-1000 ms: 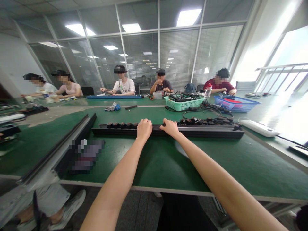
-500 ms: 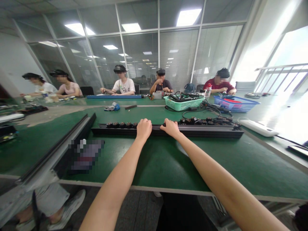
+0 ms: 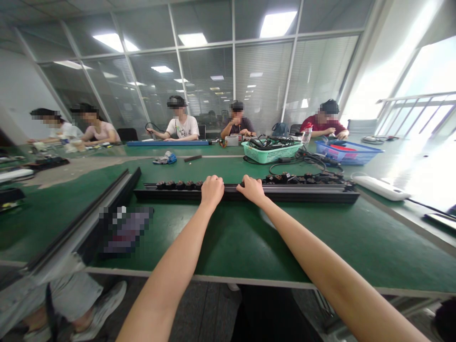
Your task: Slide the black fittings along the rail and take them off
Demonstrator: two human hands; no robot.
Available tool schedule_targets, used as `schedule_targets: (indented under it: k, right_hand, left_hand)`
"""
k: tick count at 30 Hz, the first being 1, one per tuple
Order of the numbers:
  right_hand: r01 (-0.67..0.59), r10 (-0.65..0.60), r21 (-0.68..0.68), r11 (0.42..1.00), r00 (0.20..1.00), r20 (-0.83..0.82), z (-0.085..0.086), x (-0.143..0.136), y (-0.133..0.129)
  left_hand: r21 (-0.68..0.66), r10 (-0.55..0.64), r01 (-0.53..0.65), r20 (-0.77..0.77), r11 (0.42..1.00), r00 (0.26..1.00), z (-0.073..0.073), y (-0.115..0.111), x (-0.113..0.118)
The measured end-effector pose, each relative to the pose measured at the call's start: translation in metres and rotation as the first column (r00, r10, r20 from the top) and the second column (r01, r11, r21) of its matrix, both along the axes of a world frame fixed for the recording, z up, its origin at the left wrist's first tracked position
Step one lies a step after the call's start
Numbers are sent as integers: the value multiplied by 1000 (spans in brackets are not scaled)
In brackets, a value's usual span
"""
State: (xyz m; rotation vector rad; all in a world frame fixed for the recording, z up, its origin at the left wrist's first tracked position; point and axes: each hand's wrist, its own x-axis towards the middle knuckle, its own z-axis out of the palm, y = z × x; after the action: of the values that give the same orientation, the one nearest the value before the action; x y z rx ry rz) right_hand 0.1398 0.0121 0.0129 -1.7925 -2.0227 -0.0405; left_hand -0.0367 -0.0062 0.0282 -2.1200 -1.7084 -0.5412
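A long black channel-shaped rail (image 3: pixel 306 196) lies crosswise on the green table. Black socket-like modules (image 3: pixel 180 185) sit in a row along its left half. Beyond the rail's right half, more black modules (image 3: pixel 309 178) are heaped. Over the middle of the rail, my left hand (image 3: pixel 213 191) is closed, its fingers curled at the right end of the row; what they hold is hidden. Just to the right, my right hand (image 3: pixel 252 190) is also closed, with a small black part (image 3: pixel 242 184) showing at its fingertips.
Another long rail (image 3: pixel 107 213) lies slanted at left, beside a blurred-out item (image 3: pixel 126 232). Farther back stand a green basket of cables (image 3: pixel 272 154) and a blue basket (image 3: pixel 351 154). A white power strip (image 3: pixel 381 187) lies at right. Several people sit across the table.
Both hands hold the same place on the rail. The whole view has shifted very slightly. Across the table, the person in white has raised a looped cable a little.
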Motion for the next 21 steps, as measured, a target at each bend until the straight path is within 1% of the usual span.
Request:
schedule_targets:
  k: [9,15,21]
  right_hand:
    - [16,-15,4,1000,1000,-17,0,1,0]
    - [29,-29,-4,1000,999,-29,0,2,0]
    - [44,-44,13,999,999,18,2,0,-3]
  left_hand:
    - [-15,5,-5,11,1000,1000,2,-2,1]
    - [-15,13,-13,-12,1000,1000,3,-3,2]
    - [-6,10,-10,-14,1000,1000,1,-1,1]
